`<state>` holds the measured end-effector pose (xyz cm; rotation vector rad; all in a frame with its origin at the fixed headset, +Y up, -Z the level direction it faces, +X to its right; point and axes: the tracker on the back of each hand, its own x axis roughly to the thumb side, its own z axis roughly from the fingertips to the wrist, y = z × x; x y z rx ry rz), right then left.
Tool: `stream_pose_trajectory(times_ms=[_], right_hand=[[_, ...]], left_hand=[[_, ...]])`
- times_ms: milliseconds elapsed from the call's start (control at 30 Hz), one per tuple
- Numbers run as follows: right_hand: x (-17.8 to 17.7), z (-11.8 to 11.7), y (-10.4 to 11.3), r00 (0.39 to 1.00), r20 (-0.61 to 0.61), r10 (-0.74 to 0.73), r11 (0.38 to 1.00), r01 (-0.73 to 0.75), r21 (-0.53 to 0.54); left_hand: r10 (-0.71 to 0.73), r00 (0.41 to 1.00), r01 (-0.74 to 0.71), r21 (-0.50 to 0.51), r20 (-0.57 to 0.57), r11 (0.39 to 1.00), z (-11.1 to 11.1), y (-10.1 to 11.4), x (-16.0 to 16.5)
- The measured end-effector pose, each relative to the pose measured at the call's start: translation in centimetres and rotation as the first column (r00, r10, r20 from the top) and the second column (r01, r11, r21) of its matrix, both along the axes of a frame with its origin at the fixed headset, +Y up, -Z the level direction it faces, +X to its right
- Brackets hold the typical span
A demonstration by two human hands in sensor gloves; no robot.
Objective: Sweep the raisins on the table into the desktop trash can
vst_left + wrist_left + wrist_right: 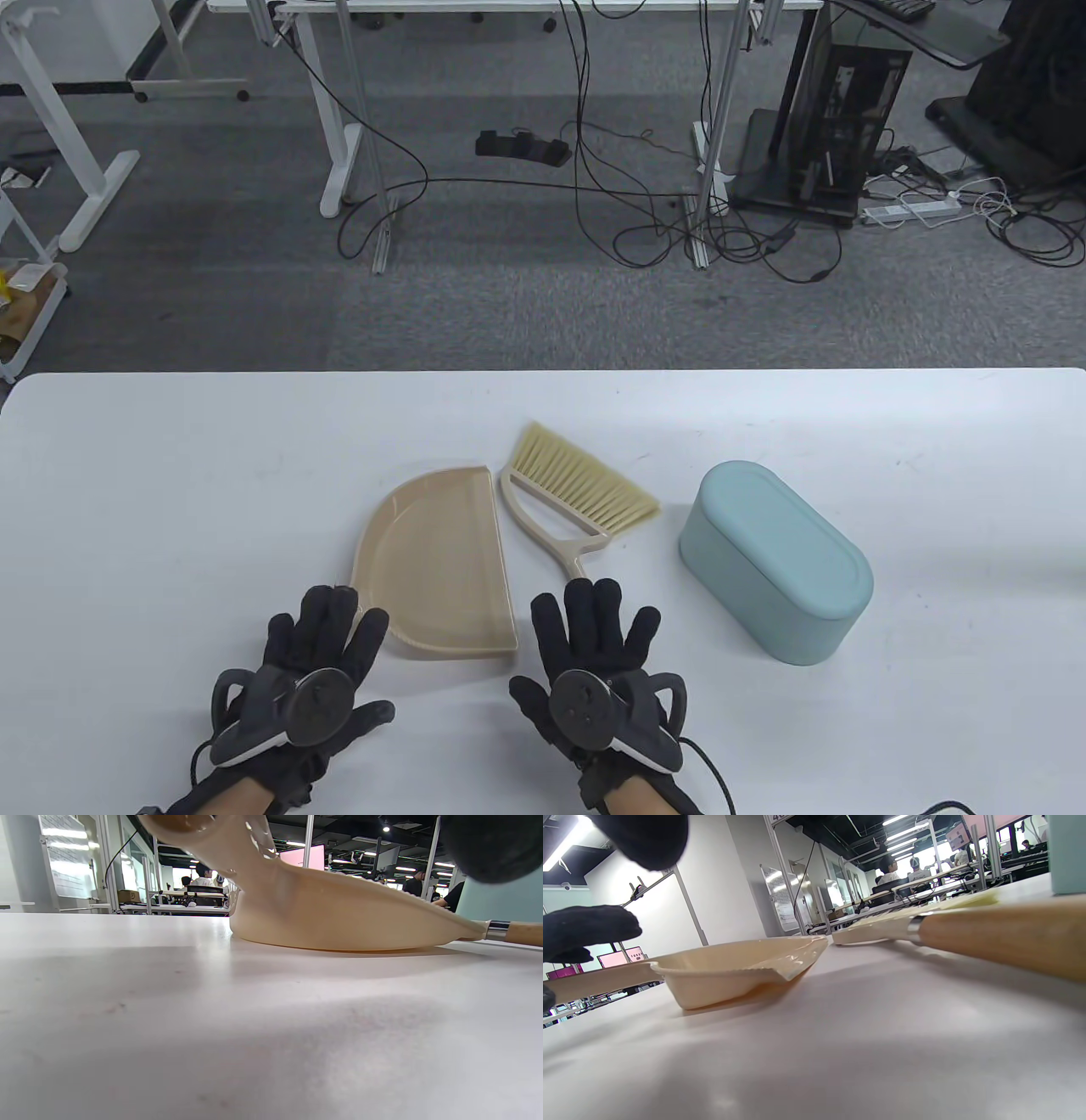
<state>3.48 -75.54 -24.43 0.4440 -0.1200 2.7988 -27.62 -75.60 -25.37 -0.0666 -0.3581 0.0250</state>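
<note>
A beige dustpan [441, 560] lies at the table's middle, with a brush [577, 497] with pale bristles to its right. A light teal desktop trash can [776, 560], lid closed, stands right of the brush. My left hand [327, 628] lies flat with spread fingers at the dustpan's near left corner. My right hand [598, 620] lies flat with spread fingers over the near end of the brush's handle. In the left wrist view the dustpan [339, 916] is close ahead. In the right wrist view the wooden brush handle [1001, 933] runs just right of my fingers [645, 836]. No raisins show in any view.
The white table [170, 509] ends at a far edge, with grey carpet, desk legs and cables beyond. The trash can also shows at the right edge of the left wrist view [500, 899] and of the right wrist view [1067, 853].
</note>
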Motion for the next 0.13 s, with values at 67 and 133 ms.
stream_pose_trajectory(times_ms=[67,133], right_hand=[[0.0,-0.04,-0.18,1.0,0.001,-0.005,1.0,0.005,-0.014],[-0.04,-0.04,-0.25,1.0,-0.001,-0.009,1.0,0.009,-0.022]], left_hand=[[0.001,1.0,-0.001,-0.005,-0.006,1.0,-0.01,-0.08,-0.11],[0.001,1.0,-0.002,-0.007,-0.009,1.0,0.01,-0.08,-0.15]])
